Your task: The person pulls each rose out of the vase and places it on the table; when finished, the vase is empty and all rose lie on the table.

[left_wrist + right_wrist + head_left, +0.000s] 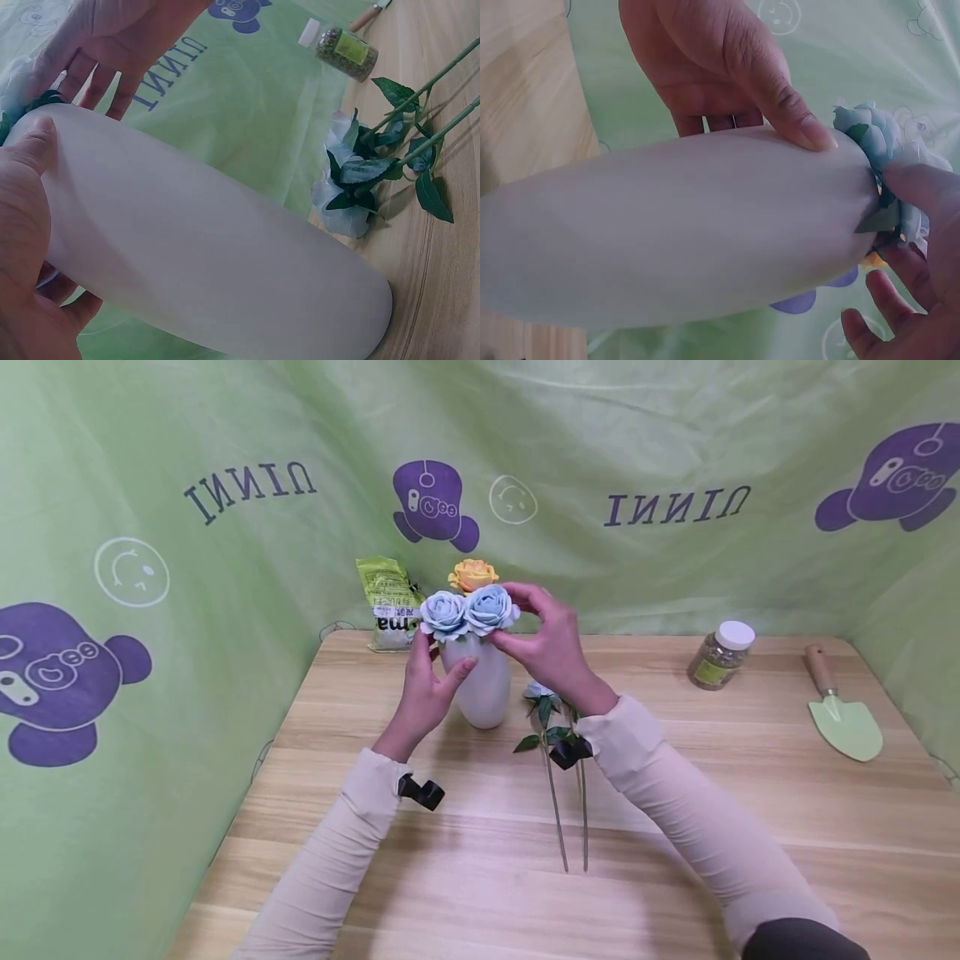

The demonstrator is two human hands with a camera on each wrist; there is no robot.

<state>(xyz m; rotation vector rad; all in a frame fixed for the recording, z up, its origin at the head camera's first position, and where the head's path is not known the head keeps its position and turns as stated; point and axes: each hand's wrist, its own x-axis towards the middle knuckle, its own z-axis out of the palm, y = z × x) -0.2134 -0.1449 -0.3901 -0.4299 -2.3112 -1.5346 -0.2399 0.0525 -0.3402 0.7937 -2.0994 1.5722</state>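
A white vase (483, 689) stands upright on the table, holding two pale blue artificial roses and one orange rose (472, 574) behind them. My left hand (429, 697) grips the vase just below its mouth, thumb across the near side and fingers around the far side. With thumb and fingers, my right hand (551, 639) holds the right-hand blue rose (491, 608) by its head, right at the rim. The other blue rose (445, 612) sits beside it, above my left hand. Green leaves (880, 217) poke out over the rim in the right wrist view.
Loose pale blue roses (345, 187) with long stems lie right of the vase, partly under my right forearm. A green bag (390, 618) stands behind on the left. To the right are a white-lidded jar (722, 656) and a trowel (846, 727). Green cloth (562, 435) hangs behind the table.
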